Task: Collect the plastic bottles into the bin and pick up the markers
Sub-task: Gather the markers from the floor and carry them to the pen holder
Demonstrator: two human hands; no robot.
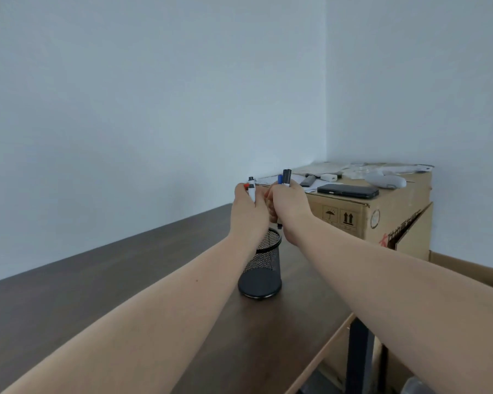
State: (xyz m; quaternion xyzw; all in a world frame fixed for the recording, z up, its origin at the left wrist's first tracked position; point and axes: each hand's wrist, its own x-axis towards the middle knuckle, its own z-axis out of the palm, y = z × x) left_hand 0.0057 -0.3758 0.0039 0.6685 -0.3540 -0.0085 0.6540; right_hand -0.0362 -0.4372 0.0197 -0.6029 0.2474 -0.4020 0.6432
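in the head view we see both arms stretched forward over a dark table [103, 294]. the left hand [246, 211] is closed around some markers [251, 189]: a white barrel with a black cap stands up from the fist, and a red cap shows just beside it. the right hand [288, 207] is closed around more markers [286, 176]; a dark cap and a blue one rise above the fingers, and a black tip comes out under the palm. the two hands are touching each other, knuckles together.

just below them a black mesh cup [264, 265] stands upright on the table, its rim partly hidden by the left wrist. the black tip hangs just above this rim.

behind the hands there is a cardboard box [382, 220] against the wall, and on its top lie a dark phone [347, 191], papers and some small pale things (too blurred for us to name). we cannot see any bottles or bin here.
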